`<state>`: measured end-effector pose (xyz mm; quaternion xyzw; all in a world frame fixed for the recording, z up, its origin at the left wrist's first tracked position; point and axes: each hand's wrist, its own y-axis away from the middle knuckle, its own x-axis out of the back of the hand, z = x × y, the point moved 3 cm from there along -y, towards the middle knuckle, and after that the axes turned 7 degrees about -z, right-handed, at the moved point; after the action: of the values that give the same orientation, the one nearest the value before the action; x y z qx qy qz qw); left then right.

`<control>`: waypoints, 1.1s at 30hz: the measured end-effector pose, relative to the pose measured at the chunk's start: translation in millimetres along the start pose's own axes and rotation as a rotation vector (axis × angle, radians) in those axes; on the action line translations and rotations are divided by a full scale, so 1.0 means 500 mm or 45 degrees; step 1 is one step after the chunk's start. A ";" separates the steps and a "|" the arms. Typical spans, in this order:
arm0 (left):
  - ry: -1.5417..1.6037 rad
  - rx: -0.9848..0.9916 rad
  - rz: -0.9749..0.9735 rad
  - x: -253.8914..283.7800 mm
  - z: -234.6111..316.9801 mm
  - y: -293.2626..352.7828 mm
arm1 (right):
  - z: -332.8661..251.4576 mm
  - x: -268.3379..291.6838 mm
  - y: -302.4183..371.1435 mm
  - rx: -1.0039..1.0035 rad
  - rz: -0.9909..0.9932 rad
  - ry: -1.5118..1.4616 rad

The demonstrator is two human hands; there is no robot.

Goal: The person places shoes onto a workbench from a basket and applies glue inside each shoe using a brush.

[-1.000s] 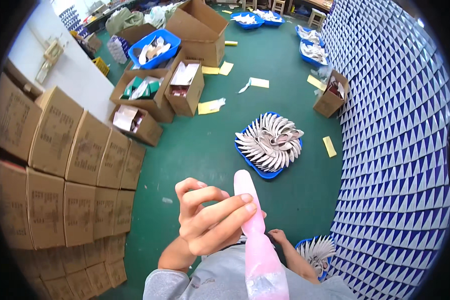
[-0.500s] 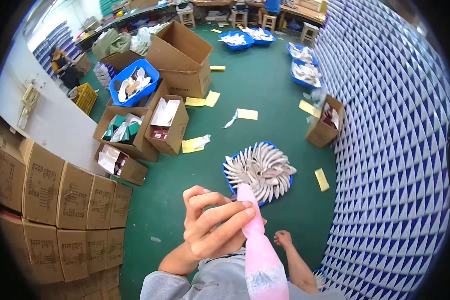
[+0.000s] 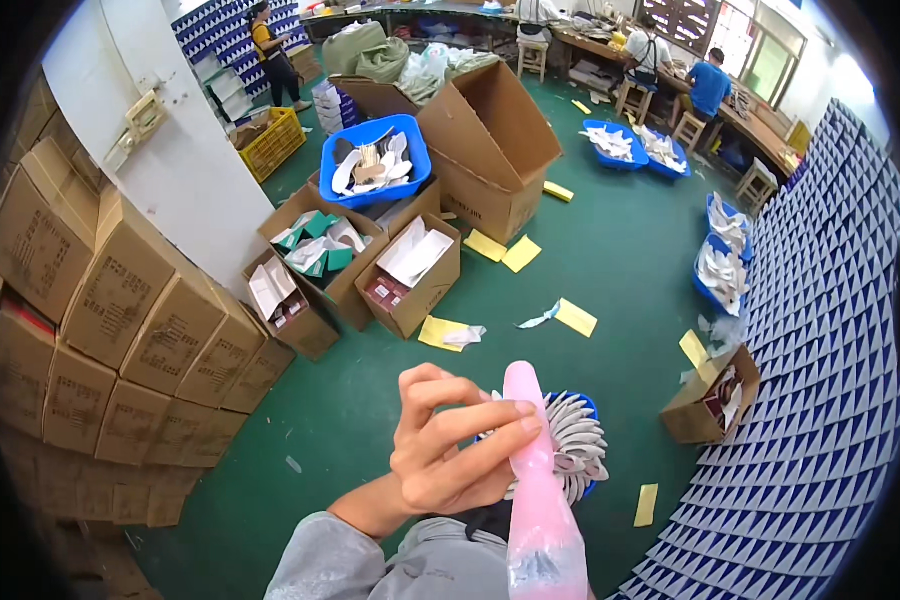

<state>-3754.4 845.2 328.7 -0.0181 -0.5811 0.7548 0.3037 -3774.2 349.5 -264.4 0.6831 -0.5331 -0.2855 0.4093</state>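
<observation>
My left hand [image 3: 455, 440] is closed around the upper part of a long pink shoe last [image 3: 535, 475], with the fingertips pressed on its side. The last stands nearly upright close to me, its narrow rounded end up. Lower down, it widens and carries a shiny clear patch like tape. Behind it on the floor sits a round blue basin [image 3: 592, 408] filled with a fanned ring of grey insoles [image 3: 578, 435]. The last and my hand cover part of this basin. My right hand is out of view.
Brown cartons [image 3: 135, 330] are stacked at left. Open boxes [image 3: 410, 275] and a blue basin [image 3: 420, 150] of loose pieces stand ahead. A textured blue-white wall [image 3: 800, 400] runs along the right, near a small carton [image 3: 712, 405]. Yellow sheets [image 3: 575, 317] lie on the green floor. People [image 3: 708, 82] sit at far benches.
The view has swung up and left, bringing in more of the far benches and people. My right hand, seen low at right before, has left the picture. My left hand keeps its grip on the last.
</observation>
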 end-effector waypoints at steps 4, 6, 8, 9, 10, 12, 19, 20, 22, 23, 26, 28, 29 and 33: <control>-0.055 0.006 -0.037 -0.046 -0.025 -0.030 | -0.283 -0.027 0.032 0.182 0.031 0.249; -0.004 -0.016 -0.064 -0.093 -0.051 -0.053 | -0.307 -0.011 0.022 0.196 0.082 0.298; 0.054 -0.032 -0.095 -0.149 -0.059 -0.073 | -0.327 -0.006 0.019 0.224 0.109 0.296; 0.028 -0.038 -0.114 -0.176 -0.059 -0.083 | -0.330 0.001 0.017 0.243 0.116 0.260; 0.019 -0.045 -0.128 -0.216 -0.060 -0.091 | -0.302 0.030 0.003 0.227 0.149 0.237; 0.129 -0.037 -0.115 -0.309 -0.074 -0.119 | -0.189 0.112 -0.074 0.315 0.151 0.304; 0.185 0.010 -0.345 -0.588 -0.111 -0.207 | -0.243 0.233 -0.215 -0.021 0.040 0.535; 0.166 -0.001 -0.369 -0.633 -0.108 -0.219 | -0.314 0.215 -0.236 0.004 0.043 0.571; 0.170 0.055 -0.367 -0.707 -0.127 -0.270 | -0.449 0.255 -0.293 0.439 0.083 0.536; 0.166 0.065 -0.371 -0.744 -0.135 -0.286 | -0.513 0.279 -0.324 0.252 0.027 0.398; 0.139 0.057 -0.373 -0.845 -0.162 -0.340 | -0.804 0.317 -0.419 0.119 -0.063 0.114; 0.134 0.062 -0.379 -0.903 -0.182 -0.375 | -0.973 0.344 -0.465 0.204 -0.016 0.143; 0.123 0.079 -0.365 -0.934 -0.201 -0.392 | -1.038 0.358 -0.489 0.203 -0.019 0.167; 0.093 0.111 -0.363 -1.028 -0.300 -0.455 | -1.217 0.407 -0.580 0.212 0.073 0.209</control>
<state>-3178.9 760.5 314.8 0.0503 -0.5331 0.7274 0.4291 -3073.0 336.6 -199.9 0.7204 -0.5390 -0.1716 0.4013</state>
